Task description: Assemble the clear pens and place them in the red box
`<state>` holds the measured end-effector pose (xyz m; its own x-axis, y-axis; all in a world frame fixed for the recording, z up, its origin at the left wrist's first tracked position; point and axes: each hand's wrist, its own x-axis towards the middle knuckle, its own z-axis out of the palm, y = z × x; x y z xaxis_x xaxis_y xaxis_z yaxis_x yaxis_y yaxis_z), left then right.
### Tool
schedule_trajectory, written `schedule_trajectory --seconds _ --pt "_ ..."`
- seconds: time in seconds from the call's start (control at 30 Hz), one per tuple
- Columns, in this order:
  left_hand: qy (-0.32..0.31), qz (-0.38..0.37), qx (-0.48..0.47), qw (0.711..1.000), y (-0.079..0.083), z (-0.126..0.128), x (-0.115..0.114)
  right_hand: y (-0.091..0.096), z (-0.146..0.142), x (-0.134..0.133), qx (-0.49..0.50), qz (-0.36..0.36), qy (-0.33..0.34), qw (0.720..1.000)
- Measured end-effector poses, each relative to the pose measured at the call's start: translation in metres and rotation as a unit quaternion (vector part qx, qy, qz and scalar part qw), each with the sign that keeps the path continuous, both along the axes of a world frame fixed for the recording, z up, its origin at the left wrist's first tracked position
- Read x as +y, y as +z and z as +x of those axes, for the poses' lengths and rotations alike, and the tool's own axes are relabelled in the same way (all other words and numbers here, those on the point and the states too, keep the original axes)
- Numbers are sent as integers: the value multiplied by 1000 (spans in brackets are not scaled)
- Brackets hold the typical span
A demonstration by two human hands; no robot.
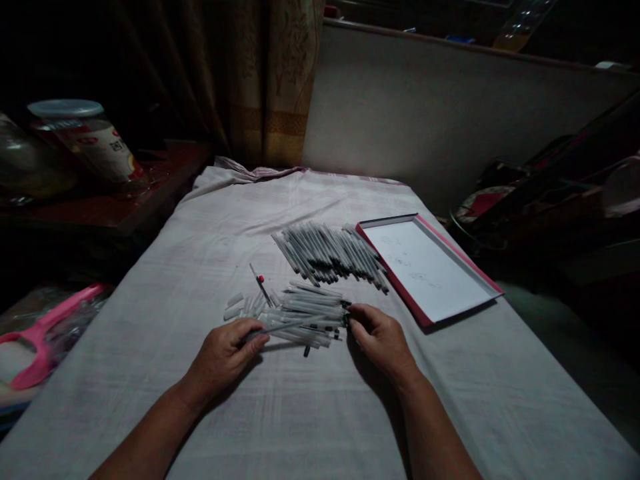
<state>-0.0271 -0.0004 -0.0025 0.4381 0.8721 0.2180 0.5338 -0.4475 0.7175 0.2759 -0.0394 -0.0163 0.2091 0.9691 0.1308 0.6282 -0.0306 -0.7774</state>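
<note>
My left hand is closed around one end of a thin grey pen, which points right across a loose pile of clear pen barrels. At the right end of that pile, the fingertips of my right hand are pinched at a small black pen part; its exact shape is hard to see. Behind the pile lies a larger heap of grey pens with black ends. Short clear caps are scattered at the left. One small black piece rests on the cloth in front.
A shallow red-edged box lid with a white inside lies right of the pens. A dark pen with a red bit lies behind the caps. The table wears a pale checked cloth. On a side table at left stands a lidded jar.
</note>
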Motion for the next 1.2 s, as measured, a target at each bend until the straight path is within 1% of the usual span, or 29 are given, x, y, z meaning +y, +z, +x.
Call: schedule_trajectory --seconds 0.07,0.13,0.23,0.3,0.37,0.53,0.6,0.67,0.73,0.8,0.87,0.9,0.97,1.07,1.13,1.2 --pt "-5 0 1 1000 0 0 0 5 -3 -1 -3 29 -1 1000" --pt "-11 5 0 1000 1 0 -1 10 -11 -3 19 53 11 998" --pt "-25 21 -9 999 1 -1 -2 16 -29 -5 76 62 58 994" --pt "-35 29 -12 999 2 0 -3 17 -38 -6 105 60 87 989" --pt "-41 32 -11 999 3 1 -3 19 -44 -7 123 54 100 986" --pt "-37 31 -1 999 3 -1 -1 20 -41 -6 163 5 110 980" --pt "-17 37 -2 999 3 -7 2 20 -36 -5 174 -1 95 980" --pt "17 44 -3 999 5 -17 7 20 -30 -4 177 8 58 983" --pt "69 45 2 997 8 -30 13 20 -24 -2 174 23 7 984" --pt "134 38 12 990 12 -43 19 20 -18 -1 167 36 -37 985" --pt "187 34 16 982 15 -52 23 20 -17 0 161 43 -53 985" --pt "199 30 15 979 16 -54 23 19 -18 0 157 43 -50 985" --pt "194 17 11 981 15 -52 22 16 -23 0 147 40 -27 988" --pt "148 11 2 989 11 -39 16 11 -31 -1 109 28 12 994" --pt "113 26 2 993 8 -29 11 9 -33 -1 78 24 8 997" --pt "76 41 13 996 7 -19 6 9 -32 -1 62 31 -15 997"
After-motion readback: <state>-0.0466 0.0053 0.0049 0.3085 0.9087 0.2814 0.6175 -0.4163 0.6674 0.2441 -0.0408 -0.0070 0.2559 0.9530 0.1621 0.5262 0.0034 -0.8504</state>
